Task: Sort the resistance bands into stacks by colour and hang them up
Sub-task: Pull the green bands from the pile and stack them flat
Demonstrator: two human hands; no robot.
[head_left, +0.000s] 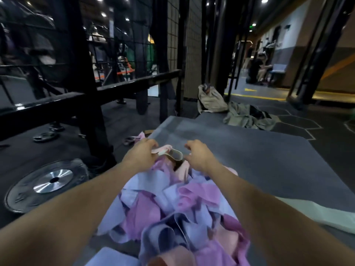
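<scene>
I see my left hand (141, 153) pinching a pale pink band (169, 151) at the far end of the band pile (172, 208); my right hand (197, 154), fingers curled, grips its other end. Left of the pile lies a weight plate (46, 184).

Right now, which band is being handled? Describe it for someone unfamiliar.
On the grey floor mat, find the heap of lilac, purple and pink bands. At its far end, the pale pink looped band stretches between left hand and right hand, lifted, unlike the rest.

Single head-worn wide-angle view.
The scene is viewed forward and down, close over both forearms and the band pile (172, 208); the gym floor is seen beyond.
</scene>
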